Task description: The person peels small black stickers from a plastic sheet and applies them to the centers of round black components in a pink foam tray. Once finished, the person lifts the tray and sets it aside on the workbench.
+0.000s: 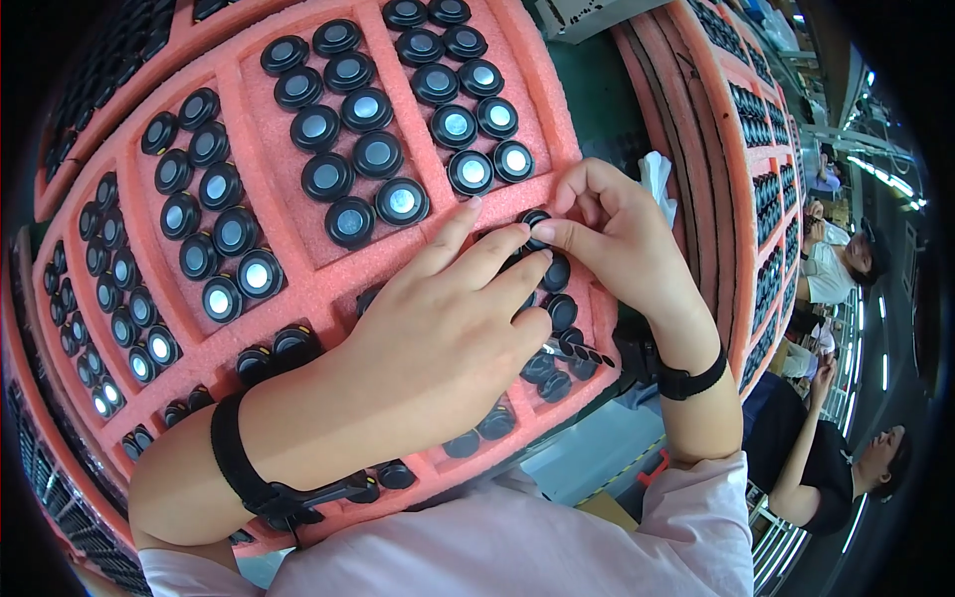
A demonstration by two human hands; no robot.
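Note:
A pink foam tray (552,109) lies beneath both hands, its compartments filled with rows of round black parts (378,154) with silvery centres. My left hand (448,313) reaches across the tray with its fingers spread. Its fingertips rest on or just above parts in a right-hand compartment. Beside them my right hand (622,234) is closed, thumb and curled index finger at a round black part (535,219) that they seem to pinch. More parts, such as the black part (560,310), sit just below; my left hand and forearm hide several others.
Pink foam trays (696,164) of similar parts are stacked on the right, with crumpled white material (657,184) beside them. Another filled tray (114,119) lies at the upper left. A white box (587,15) stands at the top. Other people (811,448) are at far right.

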